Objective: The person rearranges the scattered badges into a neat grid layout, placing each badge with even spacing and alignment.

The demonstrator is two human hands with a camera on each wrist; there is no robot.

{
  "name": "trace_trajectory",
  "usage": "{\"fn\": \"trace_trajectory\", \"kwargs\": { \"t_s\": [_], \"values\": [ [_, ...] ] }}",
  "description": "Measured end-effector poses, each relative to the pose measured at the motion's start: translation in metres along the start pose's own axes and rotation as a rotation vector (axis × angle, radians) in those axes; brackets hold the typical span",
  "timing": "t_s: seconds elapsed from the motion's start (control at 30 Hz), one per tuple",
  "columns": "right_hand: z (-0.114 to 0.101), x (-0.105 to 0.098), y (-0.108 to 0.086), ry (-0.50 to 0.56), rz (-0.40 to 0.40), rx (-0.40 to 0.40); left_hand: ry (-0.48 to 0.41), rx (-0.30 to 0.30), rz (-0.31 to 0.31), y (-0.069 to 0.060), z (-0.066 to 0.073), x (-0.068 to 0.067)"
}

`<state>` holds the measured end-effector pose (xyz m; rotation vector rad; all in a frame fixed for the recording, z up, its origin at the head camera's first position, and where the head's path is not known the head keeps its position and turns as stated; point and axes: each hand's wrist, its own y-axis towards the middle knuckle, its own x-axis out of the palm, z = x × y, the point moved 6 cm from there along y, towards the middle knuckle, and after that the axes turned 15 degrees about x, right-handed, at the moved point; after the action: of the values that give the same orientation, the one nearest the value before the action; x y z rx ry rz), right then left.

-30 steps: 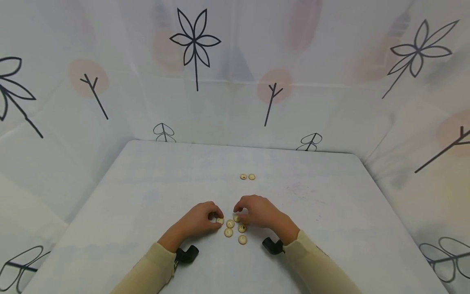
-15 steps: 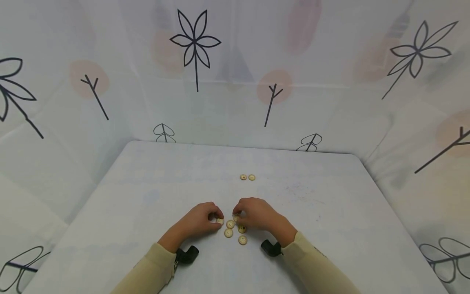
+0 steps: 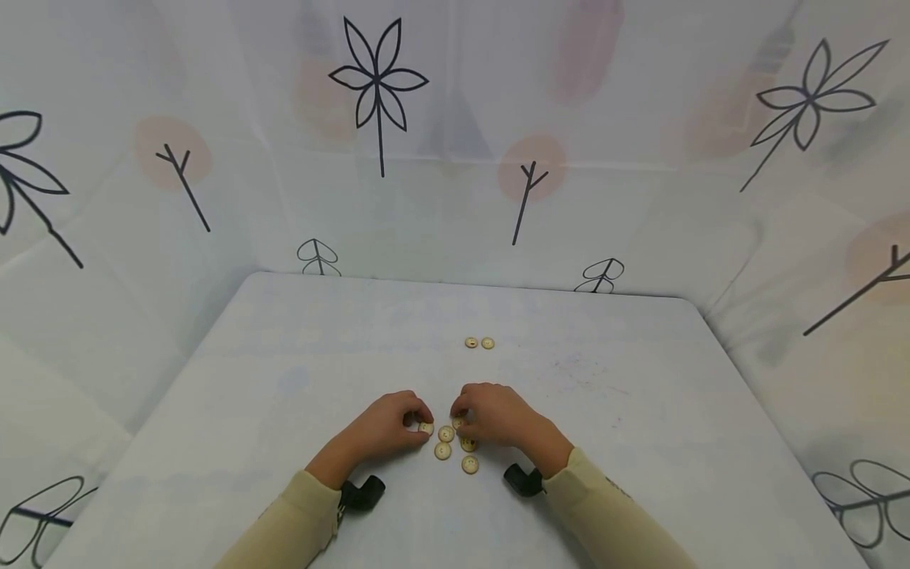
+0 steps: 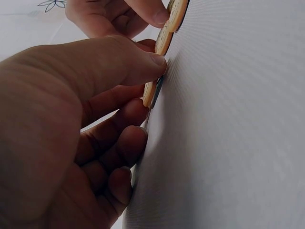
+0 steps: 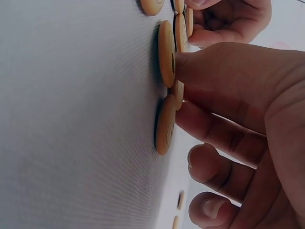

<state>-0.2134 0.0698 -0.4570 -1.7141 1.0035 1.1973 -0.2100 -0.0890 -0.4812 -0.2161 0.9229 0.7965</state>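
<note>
My left hand [image 3: 389,423] pinches a pale wooden disc [image 3: 426,427] at the table's middle; thumb and forefinger grip its edges in the left wrist view. Opposite it, my right hand [image 3: 494,415] holds another small disc [image 5: 178,93] between thumb and index finger, partly hidden by them. Between the hands lie a disc [image 3: 445,434] and, just below it, a second one [image 3: 443,451]. One with a dark mark [image 3: 468,444] sits partly under the right thumb. Closest to the person is a further disc [image 3: 470,465]. All lie flat, with small markings on top.
Two more discs, one on the left [image 3: 471,342] and one on the right [image 3: 487,343], lie farther back on the white table [image 3: 320,332]. A patterned white cloth [image 3: 441,213] rises behind the table and at its sides. Each wrist carries a black camera [image 3: 363,493].
The right hand has come slightly down and toward the person, and its fingers have drawn in around a disc. The left hand has kept its place.
</note>
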Motion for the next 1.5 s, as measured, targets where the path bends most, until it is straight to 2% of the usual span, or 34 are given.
{"fn": "trace_trajectory", "kwargs": {
  "t_s": [0.3,0.83,1.07,1.2,1.5],
  "values": [
    [-0.003,-0.003,-0.003,-0.013,0.012,0.007,0.016,0.016,0.01,-0.001,0.0,0.001],
    [0.004,-0.006,0.003,0.014,0.029,0.039,0.001,-0.016,0.006,-0.002,0.0,0.001],
    [0.008,-0.01,0.009,0.025,0.028,0.08,0.007,-0.012,0.008,-0.001,0.001,-0.001],
    [0.009,-0.014,0.01,0.043,0.038,0.08,0.003,-0.008,0.009,-0.001,0.002,-0.002],
    [0.014,-0.014,0.017,0.037,0.07,0.063,-0.007,-0.042,-0.003,-0.001,0.0,0.0]
  ]
}}
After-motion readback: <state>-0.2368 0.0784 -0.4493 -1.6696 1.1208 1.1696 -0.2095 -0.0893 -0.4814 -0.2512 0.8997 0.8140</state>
